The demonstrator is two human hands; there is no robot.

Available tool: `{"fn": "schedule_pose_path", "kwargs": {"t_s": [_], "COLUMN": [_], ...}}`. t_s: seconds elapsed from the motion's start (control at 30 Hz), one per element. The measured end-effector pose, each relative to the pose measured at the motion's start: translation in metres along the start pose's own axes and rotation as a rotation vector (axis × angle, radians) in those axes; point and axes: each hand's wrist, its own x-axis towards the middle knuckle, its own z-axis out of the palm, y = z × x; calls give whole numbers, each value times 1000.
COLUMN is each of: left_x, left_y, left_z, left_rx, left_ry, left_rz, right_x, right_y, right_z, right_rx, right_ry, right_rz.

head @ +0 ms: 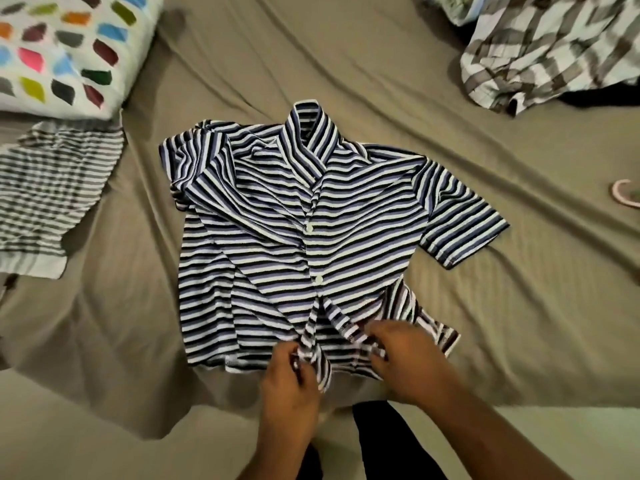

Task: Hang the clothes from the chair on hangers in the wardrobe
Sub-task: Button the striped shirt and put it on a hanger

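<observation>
A short-sleeved shirt [277, 230] with navy, blue and white stripes lies front up on the bed, collar pointing away from me. Two white buttons show along its closed front. At the bottom hem my left hand [289, 386] pinches the left front edge of the shirt between curled fingers. My right hand [401, 358] grips the right front edge just beside it, fingers curled into the fabric. No hanger, chair or wardrobe is in view.
The olive bedsheet [346, 64] is wrinkled all over. A pillow with coloured patches [69, 46] lies at the far left, a grey-and-white striped garment [52, 192] below it. A plaid shirt [554, 46] is heaped at the far right. A pink-rimmed object [625, 197] shows at the right edge.
</observation>
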Motion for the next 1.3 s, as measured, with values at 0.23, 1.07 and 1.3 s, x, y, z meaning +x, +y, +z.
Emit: {"fn": "schedule_pose_path", "kwargs": {"t_s": [0.23,1.07,1.3], "left_x": [11,-58,-46], "left_y": [15,-4,-20], "left_z": [-81,-103,-90], "left_rx": [-149,211,277], "left_ry": [-16,-285,-476], "left_rz": [77,473,313], "right_x": [-39,-102,-86], "right_y": [-12,-69,-49], "right_z": [-49,-5,-4], "right_rx": [357,764,819], "right_ry": [249,-109,-233], "right_rz": [237,246,332]}}
